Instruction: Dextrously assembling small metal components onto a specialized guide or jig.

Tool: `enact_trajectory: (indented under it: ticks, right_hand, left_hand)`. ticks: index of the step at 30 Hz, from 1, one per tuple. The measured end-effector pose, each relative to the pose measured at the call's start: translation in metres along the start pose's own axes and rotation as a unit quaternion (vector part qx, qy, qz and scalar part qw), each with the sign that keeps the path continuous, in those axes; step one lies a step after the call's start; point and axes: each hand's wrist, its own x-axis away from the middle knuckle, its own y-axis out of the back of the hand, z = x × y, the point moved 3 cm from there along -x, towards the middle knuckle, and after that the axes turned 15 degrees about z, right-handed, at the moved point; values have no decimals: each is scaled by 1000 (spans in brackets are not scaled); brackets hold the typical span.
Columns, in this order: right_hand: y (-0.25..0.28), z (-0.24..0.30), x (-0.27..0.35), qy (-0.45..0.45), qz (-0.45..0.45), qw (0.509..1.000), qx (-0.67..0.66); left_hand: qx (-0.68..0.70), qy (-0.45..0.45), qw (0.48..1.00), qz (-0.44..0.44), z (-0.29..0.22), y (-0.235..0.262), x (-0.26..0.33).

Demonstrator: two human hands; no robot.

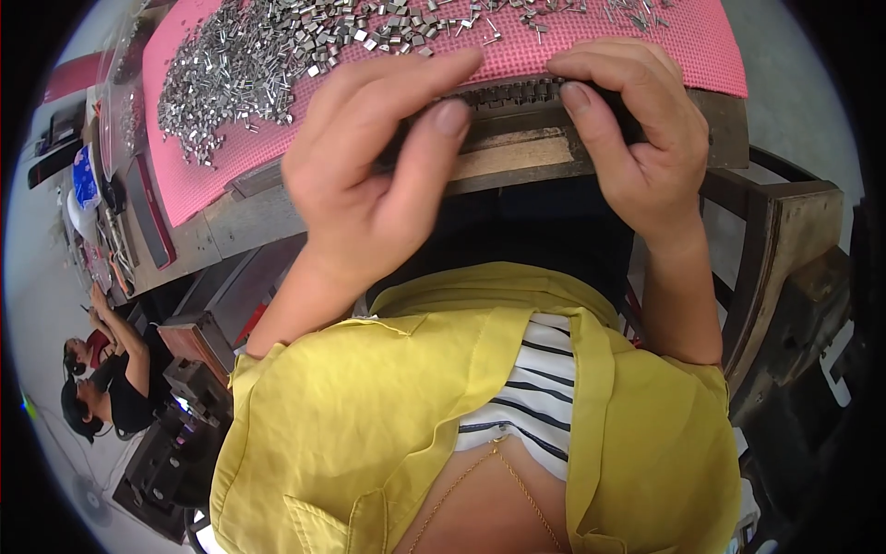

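My left hand [378,157] is at the left end of a dark row of small metal segments [512,94], along the near edge of the bench. Its thumb and forefinger are apart, with nothing visible between them. At the row's right end is my right hand [646,120], with thumb and forefinger bent but separated on either side of the row. Whether the fingertips touch the segments is hard to see. A pale wooden strip [517,157] lies just in front of the row. Beyond my hands, small silver metal pieces [305,46] are heaped on a pink textured mat [268,157].
A long dark red-edged bar [149,208] lies left of the mat. Tools and a blue package [86,185] are farther left. A wooden-topped frame [784,249] stands at the right. Other people [111,379] are at the far left beside dark machinery [166,462].
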Motion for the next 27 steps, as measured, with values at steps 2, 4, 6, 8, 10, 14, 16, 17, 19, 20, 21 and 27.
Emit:
enact_trajectory:
  ticks: [2, 4, 6, 8, 10, 14, 16, 17, 19, 20, 21, 27]
  right_hand:
    - [13, 4, 3, -40, 97, 993, -45]
    - [29, 4, 4, -38, 119, 992, 13]
    - [37, 2, 8, -56, 161, 982, 86]
    - [36, 0, 13, -52, 164, 980, 102]
    - [32, -1, 17, -49, 165, 978, 118]
    - [28, -6, 23, -26, 92, 993, 64]
    - [28, -8, 24, -19, 81, 995, 51]
    - [27, -9, 24, -13, 78, 996, 47]
    - [27, -10, 24, -8, 75, 996, 43]
    - [27, -10, 25, -6, 74, 996, 42]
    - [27, -10, 25, -3, 72, 997, 42]
    - [28, -10, 22, -9, 77, 996, 43]
  left_hand:
    - [-20, 27, 999, 4, -3, 18, 11]
    - [-110, 27, 993, 33, -6, 32, 18]
    - [-188, 58, 977, 81, -1, 39, 26]
    - [-176, 60, 980, 77, 4, 41, 35]
    - [-164, 61, 982, 73, 9, 40, 41]
    - [-138, 16, 989, 44, 12, 38, 51]
    - [-140, -6, 989, 40, 12, 38, 54]
    - [-140, -6, 989, 40, 13, 37, 55]
    - [-155, -39, 987, 22, 12, 36, 57]
    - [-154, -39, 987, 23, 12, 35, 57]
    - [-168, -54, 984, 25, 11, 34, 58]
    - [-199, -74, 977, 31, 11, 33, 59]
